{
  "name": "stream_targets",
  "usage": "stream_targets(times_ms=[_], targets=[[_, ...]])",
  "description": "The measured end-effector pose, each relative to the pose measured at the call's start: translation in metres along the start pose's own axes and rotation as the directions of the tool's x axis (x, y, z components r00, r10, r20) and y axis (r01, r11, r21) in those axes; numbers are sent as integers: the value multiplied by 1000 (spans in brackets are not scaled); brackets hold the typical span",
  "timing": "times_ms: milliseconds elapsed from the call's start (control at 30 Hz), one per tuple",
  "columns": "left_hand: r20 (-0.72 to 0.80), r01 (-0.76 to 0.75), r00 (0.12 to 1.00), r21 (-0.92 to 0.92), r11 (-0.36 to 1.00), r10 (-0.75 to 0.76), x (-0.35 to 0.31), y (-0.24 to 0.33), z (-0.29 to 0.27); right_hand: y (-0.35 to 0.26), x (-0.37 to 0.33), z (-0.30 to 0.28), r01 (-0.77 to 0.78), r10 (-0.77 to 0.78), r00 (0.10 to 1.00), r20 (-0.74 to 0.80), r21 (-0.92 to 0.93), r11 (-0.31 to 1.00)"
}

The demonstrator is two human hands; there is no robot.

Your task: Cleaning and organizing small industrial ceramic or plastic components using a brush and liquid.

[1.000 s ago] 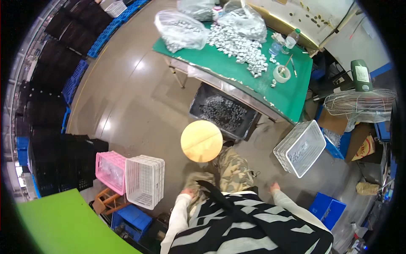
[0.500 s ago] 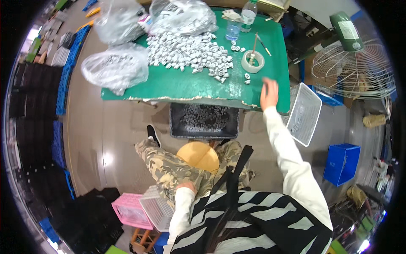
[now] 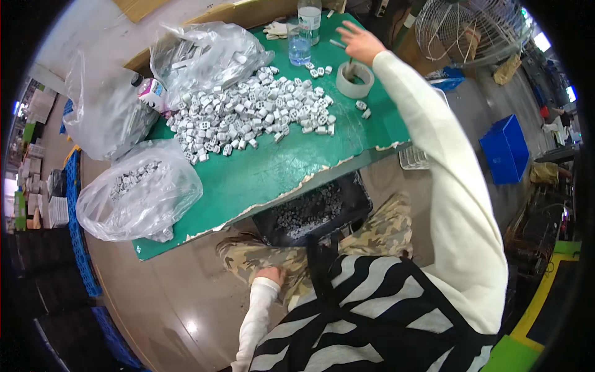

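Over the far right of the green table my right hand (image 3: 361, 44) is raised with its fingers apart and nothing visible in them. Just below it stands a roll of clear tape (image 3: 354, 80) with a thin stick in its hole. A pen (image 3: 338, 44) lies by my fingertips, partly covered. Resting on the thigh of my camouflage trousers, my left hand (image 3: 271, 274) lies flat and holds nothing that I can see. Small white blocks with dark markings (image 3: 248, 111) are heaped across the middle of the table, several more lying loose near the tape.
Clear plastic bags (image 3: 139, 192) of small pieces crowd the table's left side, with a bottle (image 3: 152, 93) among them. Water bottles (image 3: 299, 49) and gloves (image 3: 277, 30) stand at the back. Below the front edge is a black bin (image 3: 313, 208); a fan (image 3: 474, 31) and blue crate (image 3: 505, 149) are right.
My right hand has moved up and away from the table's front right, past the tape roll, and its fingers have spread. The view has turned and come closer to the table. My left hand stays put.
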State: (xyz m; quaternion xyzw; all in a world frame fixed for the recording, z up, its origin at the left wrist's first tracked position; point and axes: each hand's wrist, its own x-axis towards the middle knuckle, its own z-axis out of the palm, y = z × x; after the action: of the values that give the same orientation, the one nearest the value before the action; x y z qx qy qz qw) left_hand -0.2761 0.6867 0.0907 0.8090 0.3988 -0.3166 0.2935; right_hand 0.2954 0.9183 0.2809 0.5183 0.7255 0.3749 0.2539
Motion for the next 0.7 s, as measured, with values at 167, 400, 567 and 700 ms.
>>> stream_targets(times_ms=[167, 400, 567, 700], targets=[[-128, -166, 975, 117, 979, 181, 11, -8, 35, 38, -53, -1, -346, 350, 929, -123, 47, 937], [-586, -427, 804, -460, 779, 96, 20, 13, 110, -110, -142, -16, -450, 751, 537, 385, 883, -131], [-469, -431, 856, -416, 801, 217, -19, -6, 75, -169, -121, -48, -610, 753, 417, 508, 771, -182], [-622, -245, 782, -261, 934, 31, -43, -32, 26, -176, -113, -50, -645, 779, 360, 514, 740, -190]])
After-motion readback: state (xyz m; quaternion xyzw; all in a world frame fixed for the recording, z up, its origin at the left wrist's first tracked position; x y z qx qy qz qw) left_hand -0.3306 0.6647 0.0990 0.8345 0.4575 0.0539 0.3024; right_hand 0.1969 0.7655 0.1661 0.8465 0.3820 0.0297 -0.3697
